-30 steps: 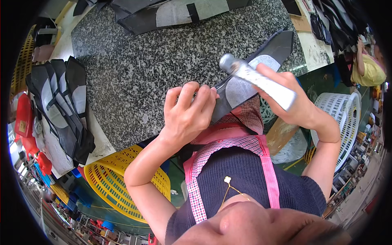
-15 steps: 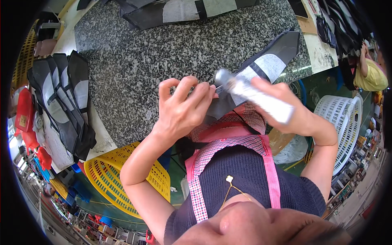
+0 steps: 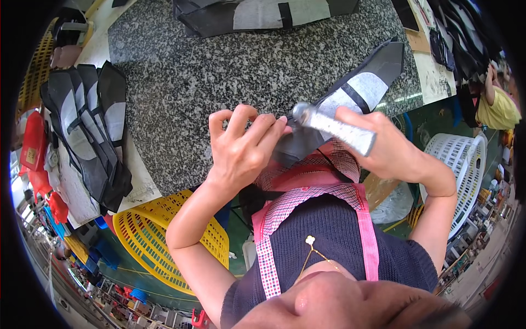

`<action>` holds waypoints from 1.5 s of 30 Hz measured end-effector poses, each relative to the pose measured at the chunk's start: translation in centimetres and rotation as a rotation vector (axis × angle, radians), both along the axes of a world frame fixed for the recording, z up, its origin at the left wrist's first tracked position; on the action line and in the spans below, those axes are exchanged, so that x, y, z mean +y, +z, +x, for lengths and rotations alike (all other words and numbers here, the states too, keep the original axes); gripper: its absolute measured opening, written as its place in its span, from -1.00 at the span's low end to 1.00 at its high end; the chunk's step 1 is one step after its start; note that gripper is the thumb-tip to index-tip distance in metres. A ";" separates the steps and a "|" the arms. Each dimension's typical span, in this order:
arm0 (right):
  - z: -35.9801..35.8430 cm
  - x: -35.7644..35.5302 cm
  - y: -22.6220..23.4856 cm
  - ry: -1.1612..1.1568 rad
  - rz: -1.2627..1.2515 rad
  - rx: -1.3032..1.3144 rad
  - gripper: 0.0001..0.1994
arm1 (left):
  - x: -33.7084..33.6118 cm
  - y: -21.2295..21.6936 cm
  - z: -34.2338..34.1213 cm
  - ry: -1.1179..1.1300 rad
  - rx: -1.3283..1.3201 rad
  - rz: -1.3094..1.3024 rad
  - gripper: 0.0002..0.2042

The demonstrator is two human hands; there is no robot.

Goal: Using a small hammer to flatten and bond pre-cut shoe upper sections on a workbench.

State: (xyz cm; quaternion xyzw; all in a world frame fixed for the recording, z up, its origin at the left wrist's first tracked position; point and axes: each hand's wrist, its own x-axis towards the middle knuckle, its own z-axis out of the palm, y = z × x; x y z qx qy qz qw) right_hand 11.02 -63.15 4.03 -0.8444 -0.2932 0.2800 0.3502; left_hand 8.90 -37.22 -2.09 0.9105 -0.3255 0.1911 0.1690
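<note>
My right hand (image 3: 378, 140) is wrapped round the handle of a hammer (image 3: 342, 131), silvery-white along its handle and with a rounded metal head. That head is just over the near end of a black leather-like piece (image 3: 386, 68) with pale grey patches and a black strip across them. The piece lies slantwise over the near edge of the stone slab (image 3: 181, 93). With curled fingers, my left hand (image 3: 244, 140) pinches the edge of the piece close beside the hammer head. Its thumb and the exact grip are mostly hidden.
Similar black pieces (image 3: 90, 137) lie fanned out on the left, and more black pieces (image 3: 263, 15) are stacked at the far edge. A yellow basket (image 3: 148, 241) stands below left, a white basket (image 3: 460, 164) at right. A person in yellow (image 3: 496, 104) is at far right.
The hammer is less blurred, and its handle has swung slightly down and left. My left hand stays at the piece's edge. The whole view has shifted a little.
</note>
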 end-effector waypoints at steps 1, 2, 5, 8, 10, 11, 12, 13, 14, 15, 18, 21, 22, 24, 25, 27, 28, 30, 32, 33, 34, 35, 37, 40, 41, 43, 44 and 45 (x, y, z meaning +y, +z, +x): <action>0.2 0.2 0.6 -0.063 0.029 -0.029 -0.81 | 0.0 -0.3 -0.3 0.017 -0.008 -0.015 -0.81; 0.4 0.3 1.1 -0.126 0.059 -0.056 -0.81 | 0.1 -0.3 -0.4 0.028 -0.006 -0.015 -0.81; -0.2 0.8 0.6 -0.085 0.117 -0.080 -0.82 | 0.1 -0.2 -0.6 0.054 0.012 -0.060 -0.79; -0.4 1.1 -0.4 -0.050 0.039 0.037 -0.84 | 0.3 0.3 -0.5 0.176 0.045 -0.103 -0.80; -0.1 1.2 -0.2 -0.116 0.024 0.148 -0.84 | 0.6 -0.3 -0.6 0.191 0.290 -0.266 -0.83; -0.2 1.0 -0.7 -0.115 0.063 0.137 -0.84 | 0.4 -0.1 -0.7 0.202 0.343 -0.305 -0.87; 0.0 1.0 -0.5 -0.112 0.063 0.136 -0.84 | 0.3 -0.2 -0.8 0.205 0.342 -0.306 -0.87; 0.4 1.1 -0.1 -0.100 0.026 0.125 -0.85 | 0.3 -0.5 -1.0 0.200 0.334 -0.319 -0.87; 0.7 1.1 0.3 -0.088 -0.010 0.115 -0.85 | 0.3 -0.8 -1.1 0.194 0.327 -0.331 -0.87; 0.9 1.2 0.7 -0.084 -0.009 0.116 -0.85 | 0.3 -0.8 -1.3 0.177 0.290 -0.308 -0.88; 0.7 1.4 0.7 -0.121 0.098 0.014 -0.85 | 0.0 -0.3 -1.7 0.115 0.172 -0.169 -0.86; 0.4 1.4 -0.4 -0.012 0.005 -0.020 -0.82 | -0.4 0.6 -1.9 0.031 0.111 -0.030 -0.82; 0.6 1.5 0.0 -0.006 0.008 -0.018 -0.82 | -0.6 0.6 -2.2 0.028 0.089 0.001 -0.83; 0.8 1.5 0.7 -0.088 0.104 0.031 -0.79 | -0.7 0.6 -2.5 0.028 0.064 0.034 -0.83; 0.5 1.4 0.8 -0.094 0.100 0.019 -0.78 | -0.7 0.6 -2.5 0.017 0.054 0.061 -0.83; 0.2 1.5 -0.4 -0.033 0.036 0.010 -0.80 | -0.9 0.7 -2.7 0.012 0.049 0.094 -0.82; 0.4 1.6 -0.9 0.030 -0.025 -0.006 -0.82 | -0.9 0.6 -2.5 0.013 0.046 0.094 -0.82; 1.2 1.6 -1.1 0.026 -0.021 0.005 -0.81 | -1.2 -0.4 -2.5 0.000 -0.039 0.036 -0.80; 1.3 1.5 -0.9 -0.060 0.054 0.040 -0.81 | -2.4 0.0 -3.4 -0.122 -0.072 -0.033 -0.73; 1.3 1.5 -0.6 -0.038 0.092 -0.071 -0.79 | -2.9 -0.2 -3.9 -0.094 -0.040 -0.015 -0.72; 1.2 1.5 -0.6 -0.031 0.095 -0.068 -0.79 | -3.4 -1.1 -4.3 -0.066 0.005 -0.002 -0.72; 1.0 1.4 -0.5 -0.025 0.137 -0.091 -0.78 | -3.7 -1.6 -4.7 -0.039 -0.036 0.019 -0.73; 0.9 1.6 -0.4 0.011 0.124 -0.003 -0.76 | -3.5 -1.9 -4.8 -0.052 -0.026 0.048 -0.73; 1.1 2.2 -1.5 -0.013 0.138 0.052 -0.78 | -3.8 -2.4 -4.8 0.010 -0.178 0.158 -0.69; 1.4 2.2 -1.4 -0.023 0.105 0.036 -0.77 | -4.0 -2.3 -4.6 0.022 -0.145 0.167 -0.65; 1.4 0.0 -2.5 -0.011 0.159 -0.254 -0.73 | -3.7 -0.8 -3.9 -0.006 0.014 0.146 -0.55; 0.2 -3.5 -3.7 -0.189 0.051 -0.046 -0.74 | -3.0 0.1 -3.7 -0.018 0.129 0.043 -0.54; 0.7 -6.2 -3.9 -0.224 0.236 -0.142 -0.79 | -2.2 1.6 -3.6 0.046 0.308 -0.188 -0.54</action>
